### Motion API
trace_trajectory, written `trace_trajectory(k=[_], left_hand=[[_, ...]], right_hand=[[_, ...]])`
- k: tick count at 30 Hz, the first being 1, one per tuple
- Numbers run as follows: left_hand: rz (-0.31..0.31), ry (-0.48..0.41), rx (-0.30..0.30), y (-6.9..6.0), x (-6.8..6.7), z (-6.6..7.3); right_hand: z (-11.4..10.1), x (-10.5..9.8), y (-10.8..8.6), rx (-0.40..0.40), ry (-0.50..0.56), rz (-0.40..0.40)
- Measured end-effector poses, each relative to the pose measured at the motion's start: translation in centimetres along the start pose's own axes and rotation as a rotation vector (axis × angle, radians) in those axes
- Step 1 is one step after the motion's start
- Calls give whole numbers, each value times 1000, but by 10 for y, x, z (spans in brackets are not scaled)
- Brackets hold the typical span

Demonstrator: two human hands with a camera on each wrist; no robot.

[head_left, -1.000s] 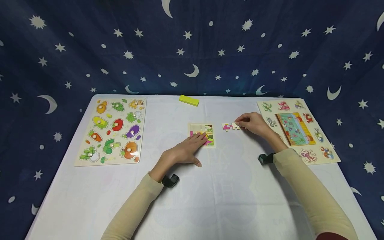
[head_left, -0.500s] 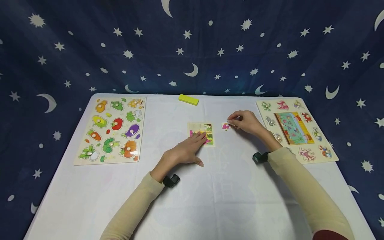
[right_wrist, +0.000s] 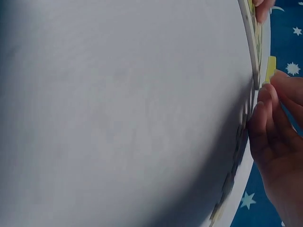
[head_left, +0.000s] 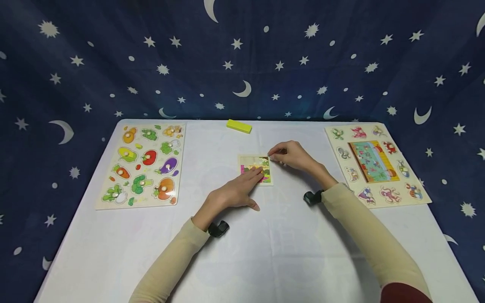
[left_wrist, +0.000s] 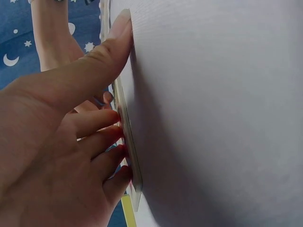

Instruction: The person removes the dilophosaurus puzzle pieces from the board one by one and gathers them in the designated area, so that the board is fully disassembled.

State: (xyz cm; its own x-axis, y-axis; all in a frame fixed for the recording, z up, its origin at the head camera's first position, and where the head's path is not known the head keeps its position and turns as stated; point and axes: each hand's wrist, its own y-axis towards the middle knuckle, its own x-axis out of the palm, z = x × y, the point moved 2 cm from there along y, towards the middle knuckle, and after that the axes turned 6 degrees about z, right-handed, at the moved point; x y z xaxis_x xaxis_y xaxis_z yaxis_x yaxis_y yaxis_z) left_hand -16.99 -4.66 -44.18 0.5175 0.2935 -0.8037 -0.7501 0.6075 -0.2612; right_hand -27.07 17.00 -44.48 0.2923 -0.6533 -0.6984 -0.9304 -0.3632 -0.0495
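My left hand lies over the small framed puzzle, its fingers resting on the picture. In the left wrist view the fingertips touch the puzzle, and the thumb reaches out apart from the fingers. At the puzzle's top right corner is my right hand. Its thumb and fingers pinch a small puzzle piece, mostly hidden by the fingertips. In the right wrist view, thumb and fingers of the right hand meet just past the frame. Blurred jagged pieces show below that hand.
At left lies a vegetable peg board. A sea-animal board, with a smaller picture panel in its middle, lies at right. Near the back edge is a yellow block. Behind the white table hangs a starry blue cloth.
My right hand has moved left from the loose pieces to the puzzle's top right corner. The pink umbrella piece is out of sight now. My left hand has stayed on the puzzle.
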Motion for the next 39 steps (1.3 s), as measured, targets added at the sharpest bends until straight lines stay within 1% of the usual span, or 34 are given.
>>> trace_trajectory(k=[6,13,20,28,32,36,39], left_hand=[[8,9,18,1,0,1],[-2,-1,26,2,1,2],[-9,11,20,3,-1,1],[-6,-13,26,1,1,1],[1,-17,29,1,1,1],[5,-10,31,1,0,-1],[7,-8,34,1,0,-1]], right_hand=[[-5,5,3,-15,-22,-36],[-10,8,4,-22,-56,-53],[-10,8,8,-32,-59,-64],[-7,9,11,-21,-50,-77],[-6,10,13,17,-8,-74],[-8,13,15,62,59,-91],[-8,14,16,78,93,-93]])
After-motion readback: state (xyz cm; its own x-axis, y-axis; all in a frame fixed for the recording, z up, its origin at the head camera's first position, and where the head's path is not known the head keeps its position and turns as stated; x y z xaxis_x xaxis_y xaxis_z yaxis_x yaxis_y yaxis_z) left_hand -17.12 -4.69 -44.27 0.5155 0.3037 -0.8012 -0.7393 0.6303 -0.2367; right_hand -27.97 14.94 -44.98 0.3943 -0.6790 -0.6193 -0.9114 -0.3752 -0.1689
